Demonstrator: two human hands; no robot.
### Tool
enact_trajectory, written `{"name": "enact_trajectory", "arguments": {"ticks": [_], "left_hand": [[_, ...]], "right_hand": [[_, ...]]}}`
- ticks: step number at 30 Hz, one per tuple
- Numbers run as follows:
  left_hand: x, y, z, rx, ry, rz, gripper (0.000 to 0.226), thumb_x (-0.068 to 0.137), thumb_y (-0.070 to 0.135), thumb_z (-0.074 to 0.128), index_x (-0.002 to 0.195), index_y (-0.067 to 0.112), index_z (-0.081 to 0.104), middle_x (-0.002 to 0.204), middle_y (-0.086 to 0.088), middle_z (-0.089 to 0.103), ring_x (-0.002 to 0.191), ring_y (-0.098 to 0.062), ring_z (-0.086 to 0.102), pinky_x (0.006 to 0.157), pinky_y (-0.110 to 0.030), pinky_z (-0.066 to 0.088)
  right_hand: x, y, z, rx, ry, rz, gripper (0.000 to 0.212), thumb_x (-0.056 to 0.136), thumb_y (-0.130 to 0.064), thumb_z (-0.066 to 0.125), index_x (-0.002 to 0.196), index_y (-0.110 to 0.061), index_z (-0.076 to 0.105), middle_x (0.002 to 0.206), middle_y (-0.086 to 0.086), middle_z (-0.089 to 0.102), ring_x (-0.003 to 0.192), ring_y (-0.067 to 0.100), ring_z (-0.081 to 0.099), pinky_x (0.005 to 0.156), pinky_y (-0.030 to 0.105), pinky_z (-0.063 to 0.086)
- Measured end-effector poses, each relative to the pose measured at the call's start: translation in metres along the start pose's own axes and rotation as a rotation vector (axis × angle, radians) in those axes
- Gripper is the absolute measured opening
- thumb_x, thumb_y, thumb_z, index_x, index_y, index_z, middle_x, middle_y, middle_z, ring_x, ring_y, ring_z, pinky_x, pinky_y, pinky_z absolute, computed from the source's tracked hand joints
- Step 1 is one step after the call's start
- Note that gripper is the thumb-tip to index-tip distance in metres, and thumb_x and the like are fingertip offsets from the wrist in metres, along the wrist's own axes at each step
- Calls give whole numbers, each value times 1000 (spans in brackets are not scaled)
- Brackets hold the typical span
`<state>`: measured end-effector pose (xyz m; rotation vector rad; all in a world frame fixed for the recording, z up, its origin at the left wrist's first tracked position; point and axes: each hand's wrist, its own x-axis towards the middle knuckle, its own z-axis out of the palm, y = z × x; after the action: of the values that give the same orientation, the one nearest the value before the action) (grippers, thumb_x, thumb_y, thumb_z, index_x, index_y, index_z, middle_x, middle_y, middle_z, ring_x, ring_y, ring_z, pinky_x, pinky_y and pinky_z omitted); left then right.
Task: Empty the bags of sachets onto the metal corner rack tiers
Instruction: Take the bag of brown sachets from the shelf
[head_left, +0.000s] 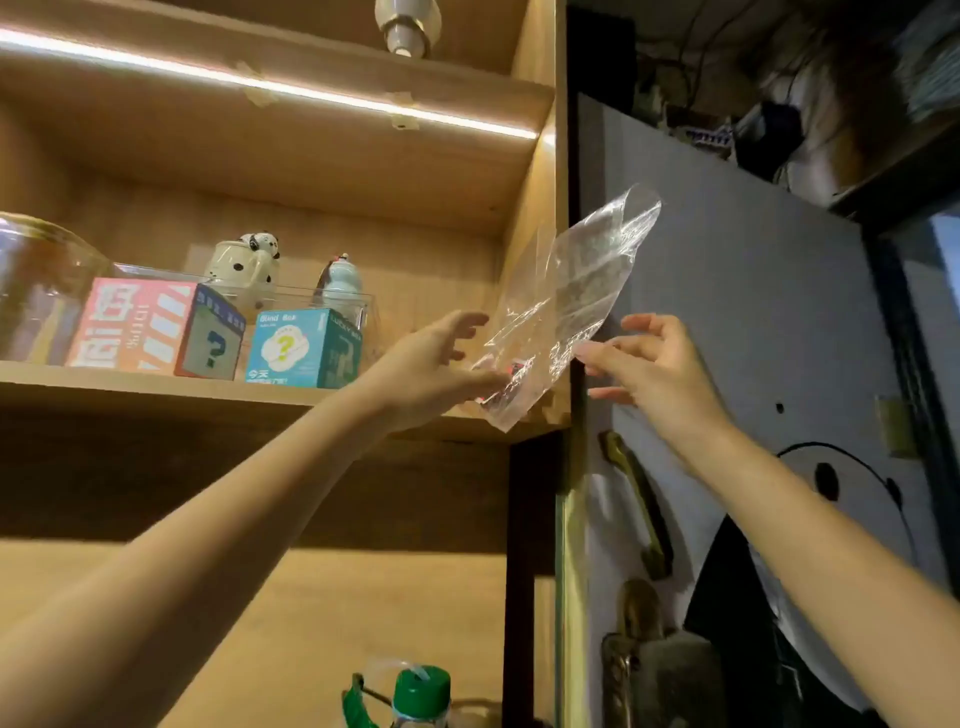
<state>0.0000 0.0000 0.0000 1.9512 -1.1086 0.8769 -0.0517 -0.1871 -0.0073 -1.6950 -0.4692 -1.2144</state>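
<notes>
A clear plastic bag (566, 296) is held up, tilted, at the right end of a wooden shelf (156, 384). Its open end points up and to the right, and a few small red sachets (498, 387) lie in its lower end. My left hand (441, 364) grips that lower end, thumb beneath and fingers spread along the side. My right hand (654, 358) is at the bag's right edge with fingers apart; only the index fingertip touches the plastic. No metal corner rack is in view.
The shelf holds a pink box (150, 327), a teal blind box (301, 348), a spotted ceramic mug (244, 265), a small figurine (340, 283) and a glass jar (36, 280). A grey door (753, 338) with brass handles (639, 499) stands right. A green-capped bottle (415, 693) is below.
</notes>
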Motion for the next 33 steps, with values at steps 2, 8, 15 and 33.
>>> {"name": "enact_trajectory", "arguments": {"ticks": [2,8,15,33], "left_hand": [[9,-6,9,92,83,18,64,85,35,56,140,20,28,145,-6,36,127,-20,39,99,-32,37],[35,-29,35,198,98,-115,66,90,40,47,144,14,19,148,-12,31,133,-26,33,106,-34,26],[40,-44,44,302,166,-65,41,95,19,41,136,16,38,127,-14,57,108,-30,56,87,-35,43],[15,-24,57,178,195,290,36,95,20,42,130,17,48,122,-2,62,104,-11,60,93,-21,45]], "right_hand": [[5,7,4,133,-56,111,58,78,-28,69,124,-13,38,109,9,61,95,22,64,86,40,54],[23,22,27,281,-306,254,59,76,-40,67,126,-14,49,127,11,58,117,26,56,107,41,39],[44,26,45,378,-181,391,21,87,-15,56,106,-8,53,125,11,53,113,29,56,102,40,44],[56,19,13,401,-238,372,60,66,-23,68,122,-10,52,127,17,52,105,33,59,85,43,54]]}}
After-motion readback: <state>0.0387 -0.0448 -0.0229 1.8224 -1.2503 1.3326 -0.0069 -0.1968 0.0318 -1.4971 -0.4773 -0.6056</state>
